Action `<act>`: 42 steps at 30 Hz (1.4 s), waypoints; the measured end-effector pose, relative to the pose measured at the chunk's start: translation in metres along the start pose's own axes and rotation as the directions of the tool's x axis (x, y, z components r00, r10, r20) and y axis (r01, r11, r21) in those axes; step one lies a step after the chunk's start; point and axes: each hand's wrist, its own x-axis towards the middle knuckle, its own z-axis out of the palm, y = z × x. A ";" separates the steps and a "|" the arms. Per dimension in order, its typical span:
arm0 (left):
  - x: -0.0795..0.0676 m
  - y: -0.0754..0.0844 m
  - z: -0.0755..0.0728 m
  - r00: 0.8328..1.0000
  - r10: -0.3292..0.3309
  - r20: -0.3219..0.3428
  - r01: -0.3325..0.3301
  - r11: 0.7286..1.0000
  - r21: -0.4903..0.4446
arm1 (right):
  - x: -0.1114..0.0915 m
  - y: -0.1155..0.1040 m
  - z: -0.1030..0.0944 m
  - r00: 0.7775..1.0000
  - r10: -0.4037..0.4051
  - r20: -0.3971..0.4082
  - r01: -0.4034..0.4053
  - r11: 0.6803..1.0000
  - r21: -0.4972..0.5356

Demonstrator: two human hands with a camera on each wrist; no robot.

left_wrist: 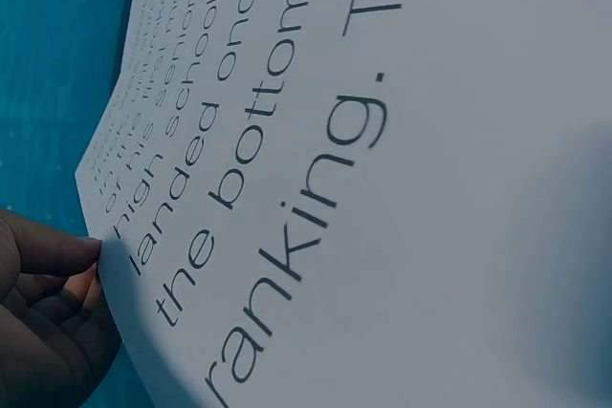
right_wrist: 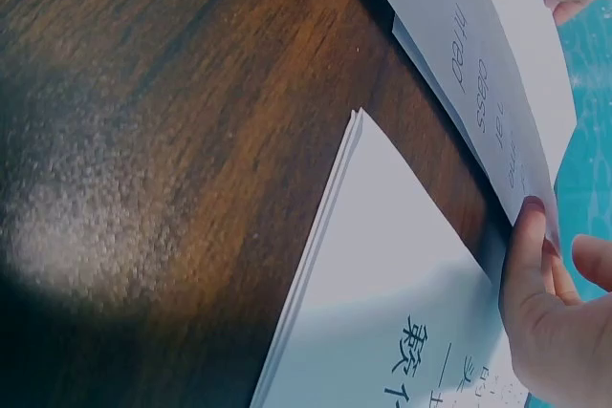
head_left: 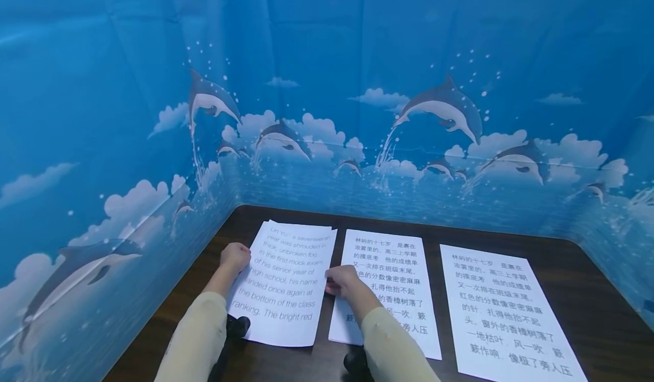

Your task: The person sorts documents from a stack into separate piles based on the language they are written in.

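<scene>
Left of the middle Chinese stack (head_left: pixel 386 260), the English pages (head_left: pixel 286 282) lie with the left hand (head_left: pixel 236 256) pinching one edge and the right hand (head_left: pixel 348 284) curling fingers round the other, probably keeping them together.

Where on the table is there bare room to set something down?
Bare table lies between the right Chinese page and blue backdrop, and before the near edge of the middle Chinese pages. Only a narrow strip parts these. It is crowded around the English pages, with the left hand and right hand at their sides.
</scene>
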 end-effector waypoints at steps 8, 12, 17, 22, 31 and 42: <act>-0.002 -0.008 -0.001 0.999 0.016 -0.040 -0.016 1.000 -0.014 | 0.002 0.001 0.000 1.000 0.007 0.026 -0.006 1.000 -0.017; 0.001 -0.009 0.001 0.997 0.021 -0.079 -0.023 0.999 -0.027 | 0.000 0.000 0.000 0.999 -0.005 0.035 0.005 1.000 -0.011; 0.002 -0.011 0.003 0.995 0.004 -0.102 -0.007 1.000 -0.029 | -0.004 0.001 -0.002 0.998 -0.023 0.065 0.023 1.000 0.009; 0.002 -0.012 0.004 0.996 -0.003 -0.094 0.000 0.999 -0.032 | -0.004 0.000 -0.005 0.997 -0.032 0.066 0.032 0.999 0.009; 0.006 -0.012 0.003 0.996 0.003 -0.084 -0.007 0.999 -0.043 | -0.006 -0.006 -0.012 0.998 -0.050 0.032 0.051 0.998 -0.024; 0.009 0.000 -0.007 0.990 0.054 -0.128 -0.065 0.995 -0.081 | -0.005 -0.020 -0.030 0.997 -0.080 0.007 0.080 0.997 -0.004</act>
